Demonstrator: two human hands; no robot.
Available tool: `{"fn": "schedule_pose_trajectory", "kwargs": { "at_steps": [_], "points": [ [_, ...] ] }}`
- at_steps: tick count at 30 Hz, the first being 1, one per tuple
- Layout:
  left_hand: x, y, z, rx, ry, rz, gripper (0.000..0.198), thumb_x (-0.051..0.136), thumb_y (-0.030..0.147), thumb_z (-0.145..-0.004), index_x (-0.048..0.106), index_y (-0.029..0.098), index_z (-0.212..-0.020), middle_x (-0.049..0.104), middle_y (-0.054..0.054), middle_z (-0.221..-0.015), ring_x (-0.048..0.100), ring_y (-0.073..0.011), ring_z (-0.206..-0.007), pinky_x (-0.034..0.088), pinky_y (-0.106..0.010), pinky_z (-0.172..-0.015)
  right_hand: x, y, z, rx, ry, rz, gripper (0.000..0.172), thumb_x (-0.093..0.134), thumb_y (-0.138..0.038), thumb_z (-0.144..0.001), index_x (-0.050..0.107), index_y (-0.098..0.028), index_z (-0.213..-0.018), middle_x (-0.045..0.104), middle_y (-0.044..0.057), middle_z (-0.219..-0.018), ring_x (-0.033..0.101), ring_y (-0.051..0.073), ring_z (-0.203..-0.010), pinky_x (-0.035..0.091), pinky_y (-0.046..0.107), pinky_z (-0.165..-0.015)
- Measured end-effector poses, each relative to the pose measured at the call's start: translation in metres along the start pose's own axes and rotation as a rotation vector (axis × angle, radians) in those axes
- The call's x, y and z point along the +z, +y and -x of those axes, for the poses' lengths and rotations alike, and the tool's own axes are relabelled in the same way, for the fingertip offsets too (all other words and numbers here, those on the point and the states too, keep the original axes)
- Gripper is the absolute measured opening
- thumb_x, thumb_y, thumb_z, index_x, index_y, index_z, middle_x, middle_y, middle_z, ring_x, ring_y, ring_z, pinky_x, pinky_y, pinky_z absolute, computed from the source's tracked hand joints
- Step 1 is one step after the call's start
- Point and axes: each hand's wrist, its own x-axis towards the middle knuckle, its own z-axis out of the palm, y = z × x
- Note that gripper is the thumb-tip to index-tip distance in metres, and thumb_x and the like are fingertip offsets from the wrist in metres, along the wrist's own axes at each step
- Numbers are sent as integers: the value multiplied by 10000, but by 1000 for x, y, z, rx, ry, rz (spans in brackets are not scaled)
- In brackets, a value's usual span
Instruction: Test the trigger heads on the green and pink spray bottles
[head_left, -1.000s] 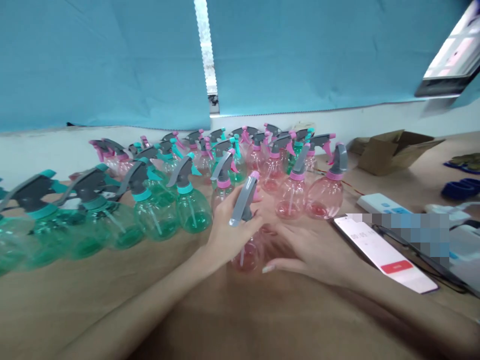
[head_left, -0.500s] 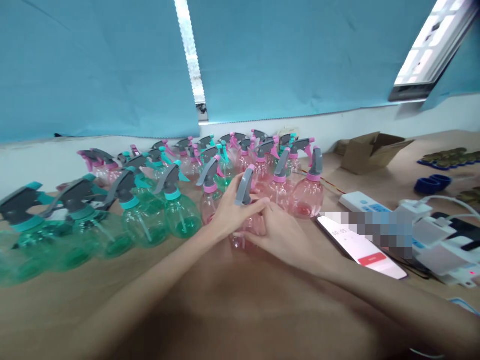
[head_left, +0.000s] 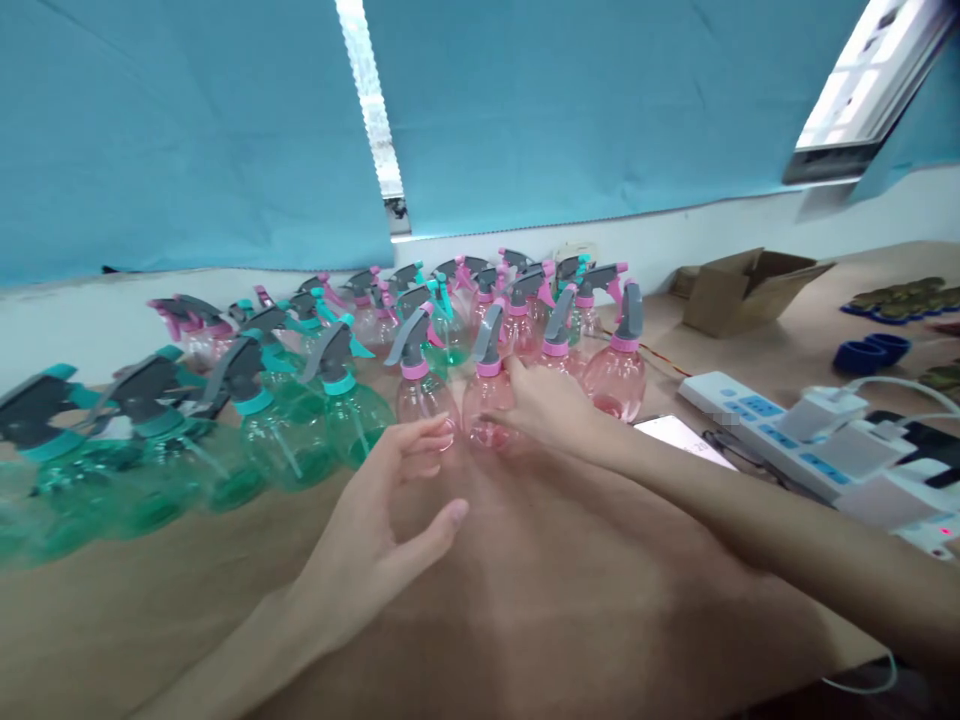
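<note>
A round pink spray bottle [head_left: 486,415] with a grey trigger head and pink collar stands upright on the table in the front row. My right hand [head_left: 551,405] grips its right side, thumb low across the front and some fingers hidden behind. My left hand [head_left: 382,530] is off the bottle, closer to me, with its fingers apart and nothing in them. Just beyond its fingertips is another pink spray bottle [head_left: 420,395]. Two more pink bottles stand to the right, one of them at the far end of the row [head_left: 616,375].
Green spray bottles [head_left: 289,445] line the left side, with several more pink and green ones behind. On the right are a phone [head_left: 679,438], a power strip [head_left: 780,430] with chargers, an open cardboard box [head_left: 739,295] and blue rings [head_left: 870,352]. A blue curtain [head_left: 600,110] hangs behind.
My left hand has let go of the pink bottle's neck and drawn back toward me, opening. My right hand stays at the bottle, which now stands in line with its neighbours.
</note>
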Motion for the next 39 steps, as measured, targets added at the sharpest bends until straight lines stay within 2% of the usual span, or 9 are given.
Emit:
{"fn": "schedule_pose_trajectory", "kwargs": {
  "at_steps": [4,8,15,20,24,27,29,34,39],
  "points": [
    [5,-13,12,-53,-86,-50,433,548,237,-869,391,311,-1265,515,-45,-1258,557,-224,-1133,524,-412,-921,-4,-4,-10,16,-36,19,603,655,-441,-791,478,-57,-1220,699,197,-976,661,354,-909,430,339,-607],
    [13,-21,14,-58,-136,-60,413,545,203,-850,410,302,-1228,519,-40,-1203,576,-214,-1079,550,-386,-863,-3,-6,-15,35,-43,25,603,629,-461,-806,472,-58,-1225,701,193,-964,667,348,-896,424,336,-602],
    [26,-29,4,-99,-211,-12,369,546,217,-849,457,264,-1204,527,-52,-1173,553,-209,-1086,520,-389,-906,1,-6,-17,41,-47,31,560,576,-460,-837,478,-68,-1224,701,189,-954,670,321,-881,418,321,-599],
    [31,-34,-5,-157,-203,63,328,543,193,-844,485,232,-1164,559,-58,-1135,586,-195,-1032,526,-371,-863,-6,-2,-5,13,-38,17,468,541,-457,-861,524,-88,-1147,701,177,-960,666,315,-859,415,321,-592],
    [33,-35,-12,-178,-178,89,294,537,180,-839,502,217,-1128,587,-57,-1094,605,-191,-998,522,-366,-848,-22,15,16,-42,0,-44,383,517,-484,-874,581,-174,-1092,708,100,-1017,664,266,-862,432,312,-620],
    [34,-36,-17,-169,-173,117,283,533,181,-842,501,214,-1121,588,-59,-1084,608,-188,-986,520,-368,-844,-33,37,29,-48,63,-135,253,543,-445,-867,642,-236,-970,732,15,-892,669,210,-776,430,287,-600],
    [37,-37,-20,-167,-173,132,283,528,175,-844,496,213,-1123,587,-59,-1072,607,-187,-975,519,-371,-839,-38,52,34,-12,108,-129,232,562,-447,-854,653,-245,-924,732,-5,-834,665,195,-713,418,282,-572],
    [44,-35,-28,-163,-176,144,249,515,181,-855,506,207,-1103,589,-51,-1026,613,-183,-930,517,-365,-807,-36,83,32,80,218,-72,296,571,-485,-838,661,-225,-946,740,40,-920,673,243,-749,448,329,-621],
    [50,-28,-34,-148,-174,153,185,521,204,-864,525,201,-1049,600,-53,-999,619,-181,-882,525,-340,-748,-16,93,20,99,212,-56,492,545,-551,-824,572,-188,-1154,701,108,-1068,652,328,-925,465,402,-723]
  ]
}}
